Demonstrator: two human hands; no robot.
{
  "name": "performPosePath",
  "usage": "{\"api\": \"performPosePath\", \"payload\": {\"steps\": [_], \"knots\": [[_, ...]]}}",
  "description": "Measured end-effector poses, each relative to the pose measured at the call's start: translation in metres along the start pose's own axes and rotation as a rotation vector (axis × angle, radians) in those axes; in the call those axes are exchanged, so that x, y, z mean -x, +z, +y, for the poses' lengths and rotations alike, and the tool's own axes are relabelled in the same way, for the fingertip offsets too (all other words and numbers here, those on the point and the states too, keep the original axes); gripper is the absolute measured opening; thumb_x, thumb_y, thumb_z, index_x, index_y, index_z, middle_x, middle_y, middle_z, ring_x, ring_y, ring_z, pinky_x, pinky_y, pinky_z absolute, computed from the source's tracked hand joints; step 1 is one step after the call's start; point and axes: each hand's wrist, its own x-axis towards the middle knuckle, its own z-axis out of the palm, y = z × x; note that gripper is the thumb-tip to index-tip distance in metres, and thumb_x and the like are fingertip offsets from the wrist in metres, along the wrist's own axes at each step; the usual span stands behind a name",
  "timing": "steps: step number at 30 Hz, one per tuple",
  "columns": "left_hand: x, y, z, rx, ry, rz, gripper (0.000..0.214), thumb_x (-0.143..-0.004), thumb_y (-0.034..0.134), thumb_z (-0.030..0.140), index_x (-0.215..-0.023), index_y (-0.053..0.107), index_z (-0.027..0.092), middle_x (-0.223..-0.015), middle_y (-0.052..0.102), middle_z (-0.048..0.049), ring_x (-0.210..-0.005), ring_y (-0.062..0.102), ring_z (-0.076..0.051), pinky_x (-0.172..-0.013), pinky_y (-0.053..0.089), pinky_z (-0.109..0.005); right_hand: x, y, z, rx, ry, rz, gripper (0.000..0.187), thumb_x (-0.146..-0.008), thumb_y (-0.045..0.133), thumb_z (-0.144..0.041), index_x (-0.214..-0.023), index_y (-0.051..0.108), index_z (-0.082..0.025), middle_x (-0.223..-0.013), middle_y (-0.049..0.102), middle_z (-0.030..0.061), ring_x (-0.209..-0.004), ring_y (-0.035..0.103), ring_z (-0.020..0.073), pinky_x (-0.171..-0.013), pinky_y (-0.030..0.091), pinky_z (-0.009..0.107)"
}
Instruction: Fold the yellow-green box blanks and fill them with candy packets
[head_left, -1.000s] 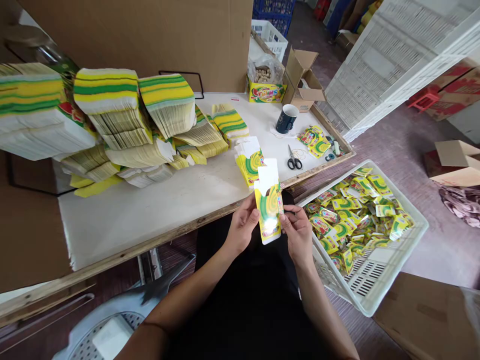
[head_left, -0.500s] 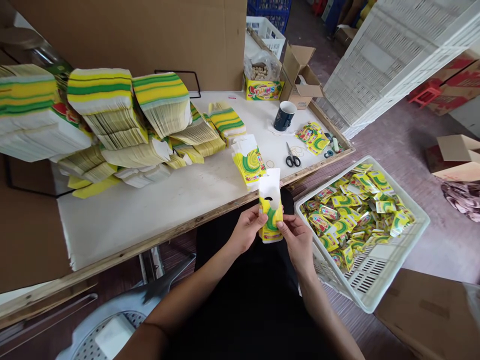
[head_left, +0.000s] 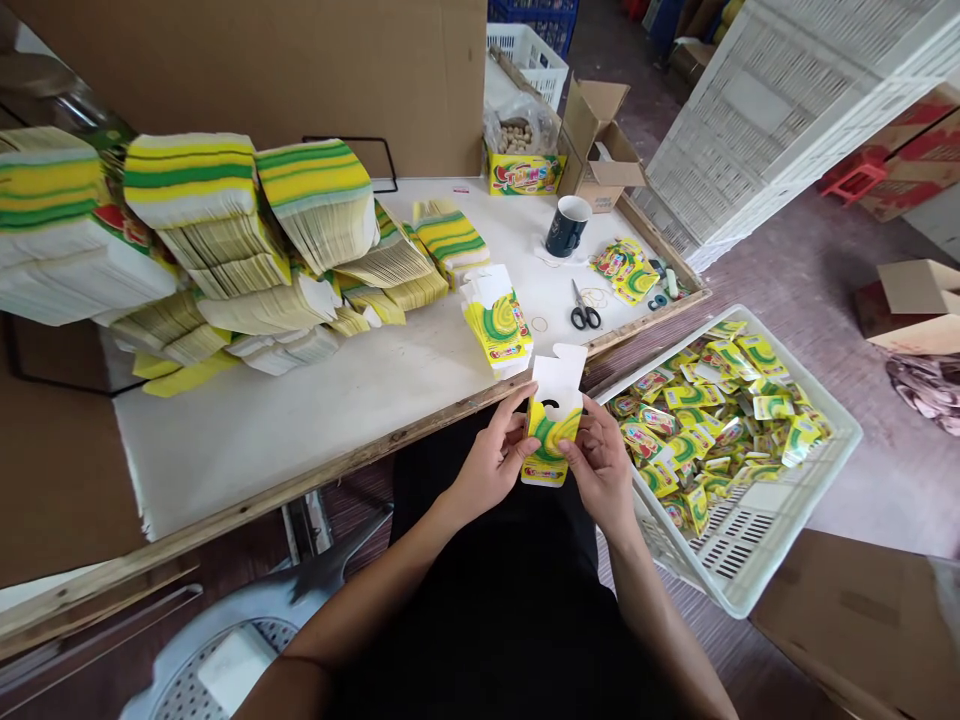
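Between my two hands is a small yellow and green cardboard box (head_left: 551,437), with white flaps standing up at its far end and a dark curved cut-out in its face. My left hand (head_left: 496,455) grips its left edge, thumb on the front. On the right edge, my right hand (head_left: 600,462) holds it the same way. Just beyond, a small stack of flat printed cartons (head_left: 501,318) lies near the table's front edge. Large bundles of folded cartons (head_left: 319,205) are piled on the left of the table.
A white plastic crate (head_left: 787,535) full of small yellow packets stands at the right. On the table (head_left: 300,440) are scissors (head_left: 583,308), a dark mug (head_left: 568,228), loose packets (head_left: 625,270) and a display box (head_left: 525,173). Stacked white crates (head_left: 757,110) rise behind.
The box has turned to show its front more squarely, and its white flaps have spread wider. Both hands have shifted slightly right with it.
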Motion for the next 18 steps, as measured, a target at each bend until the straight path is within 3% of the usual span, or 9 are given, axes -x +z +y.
{"api": "performPosePath", "payload": {"steps": [3, 8, 11, 13, 15, 18], "knots": [[0.002, -0.003, 0.004, 0.070, -0.052, -0.099, 0.056, -0.091, 0.065, 0.037, -0.141, 0.042, 0.024, -0.132, 0.062, -0.0115, -0.107, 0.067, -0.018, -0.092, 0.054, -0.028, -0.001, -0.009, -0.002, 0.003, -0.045, -0.068, 0.039, -0.097, 0.062, -0.032, -0.135, 0.053, -0.026, -0.110, 0.064, 0.0076, -0.077, 0.060, 0.0140, -0.066, 0.050, 0.027], [0.008, -0.001, 0.004, 0.213, -0.176, -0.197, 0.042, -0.085, 0.074, 0.034, -0.115, 0.048, 0.022, -0.103, 0.070, -0.0045, -0.088, 0.069, -0.013, -0.078, 0.054, -0.021, -0.004, -0.020, -0.010, 0.107, -0.111, -0.098, 0.012, -0.100, 0.057, -0.028, -0.109, 0.063, -0.022, -0.084, 0.061, 0.0011, -0.065, 0.054, 0.0097, -0.056, 0.041, 0.021], [0.009, 0.002, 0.003, 0.245, -0.205, -0.199, 0.055, -0.085, 0.075, 0.033, -0.128, 0.042, 0.024, -0.109, 0.070, -0.0062, -0.092, 0.070, -0.015, -0.081, 0.055, -0.023, -0.005, -0.019, -0.009, 0.145, -0.170, -0.061, 0.010, -0.100, 0.058, -0.026, -0.097, 0.065, -0.020, -0.089, 0.062, 0.0032, -0.078, 0.059, 0.0121, -0.067, 0.046, 0.024], [0.009, 0.003, 0.002, 0.248, -0.212, -0.207, 0.076, -0.086, 0.073, 0.032, -0.146, 0.026, 0.029, -0.116, 0.069, -0.0085, -0.098, 0.071, -0.017, -0.086, 0.057, -0.027, -0.005, -0.017, -0.005, 0.111, -0.174, -0.009, 0.008, -0.098, 0.060, -0.026, -0.100, 0.066, -0.021, -0.096, 0.063, 0.0052, -0.087, 0.061, 0.0149, -0.075, 0.049, 0.027], [0.008, 0.002, 0.003, 0.199, -0.197, -0.232, 0.082, -0.088, 0.070, 0.032, -0.152, 0.020, 0.031, -0.123, 0.068, -0.0106, -0.104, 0.070, -0.019, -0.089, 0.057, -0.029, -0.005, -0.015, -0.001, 0.067, -0.145, 0.055, 0.017, -0.097, 0.062, -0.027, -0.113, 0.065, -0.023, -0.103, 0.065, 0.0071, -0.090, 0.064, 0.0170, -0.077, 0.051, 0.030], [0.006, 0.001, 0.003, 0.063, -0.126, -0.236, 0.057, -0.090, 0.066, 0.032, -0.143, 0.045, 0.025, -0.134, 0.063, -0.0122, -0.113, 0.067, -0.020, -0.092, 0.056, -0.027, -0.005, -0.018, -0.001, 0.121, -0.185, 0.070, 0.023, -0.099, 0.058, -0.029, -0.120, 0.067, -0.024, -0.110, 0.067, 0.0093, -0.099, 0.064, 0.0201, -0.085, 0.051, 0.036]]}}
